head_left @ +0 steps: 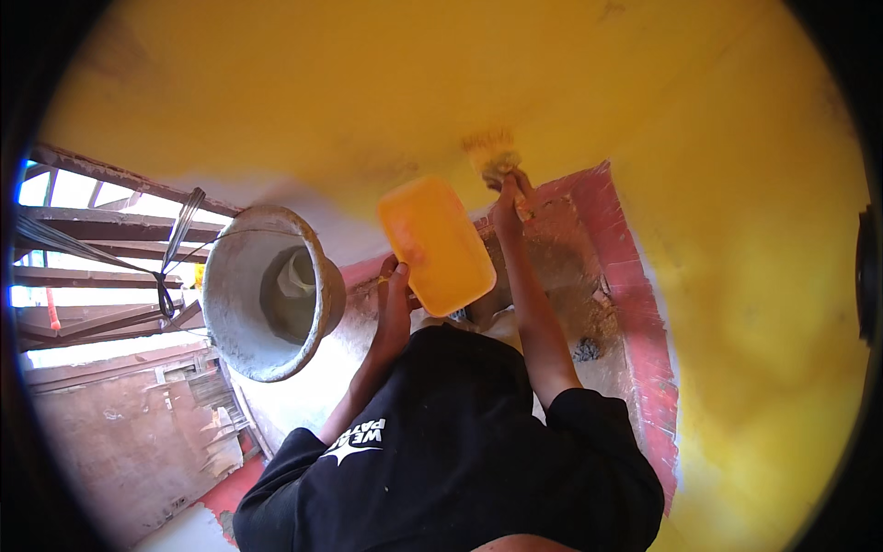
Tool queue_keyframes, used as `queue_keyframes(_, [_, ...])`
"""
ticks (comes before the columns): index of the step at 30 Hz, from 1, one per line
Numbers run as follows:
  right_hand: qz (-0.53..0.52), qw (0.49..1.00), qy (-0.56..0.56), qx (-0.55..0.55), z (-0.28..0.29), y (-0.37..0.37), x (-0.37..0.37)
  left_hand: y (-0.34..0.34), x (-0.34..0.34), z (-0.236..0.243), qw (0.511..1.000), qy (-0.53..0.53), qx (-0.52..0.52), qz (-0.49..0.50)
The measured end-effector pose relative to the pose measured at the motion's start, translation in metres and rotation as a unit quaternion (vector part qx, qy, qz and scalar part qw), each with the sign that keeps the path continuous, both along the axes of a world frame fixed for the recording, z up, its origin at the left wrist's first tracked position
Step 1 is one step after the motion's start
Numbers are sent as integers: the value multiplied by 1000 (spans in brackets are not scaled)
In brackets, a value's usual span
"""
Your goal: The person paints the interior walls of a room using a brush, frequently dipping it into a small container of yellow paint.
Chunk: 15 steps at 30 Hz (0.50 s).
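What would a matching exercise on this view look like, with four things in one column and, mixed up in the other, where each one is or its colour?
Things:
1. Paintbrush
2. Rectangular tray
3. Bucket
4. Shirt

Places and colours:
A. Black all over its main body
B. Gripped by the right hand
C. Grey, to the left of both hands
D. Orange, held in the left hand

Right pairs: 1-B, 2-D, 3-C, 4-A.

Bright orange on my tray (pixel 437 247), patchy yellow across the wall (pixel 763 239), streaky pinkish red down the band (pixel 637 313), mottled grey on the bucket (pixel 235 304), and my black shirt (pixel 441 460) flashes white print!
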State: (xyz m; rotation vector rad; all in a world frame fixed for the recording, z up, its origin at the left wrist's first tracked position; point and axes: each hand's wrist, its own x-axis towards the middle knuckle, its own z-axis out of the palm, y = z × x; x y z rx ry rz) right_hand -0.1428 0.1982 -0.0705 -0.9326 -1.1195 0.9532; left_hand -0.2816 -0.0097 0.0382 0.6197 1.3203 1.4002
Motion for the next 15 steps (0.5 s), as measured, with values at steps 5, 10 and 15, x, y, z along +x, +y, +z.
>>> queue_keyframes(5, [2, 995, -72, -70, -30, -22, 5, 0, -1, -3, 1000, 4, -11, 20])
queue_keyframes(10, [22, 998, -36, 37, 113, -17, -30, -8, -12, -15, 1000, 0, -13, 4])
queue_keyframes(15, [67, 988, 63, 122, 210, -23, -42, -24, -15, -21, 999, 4, -26, 45])
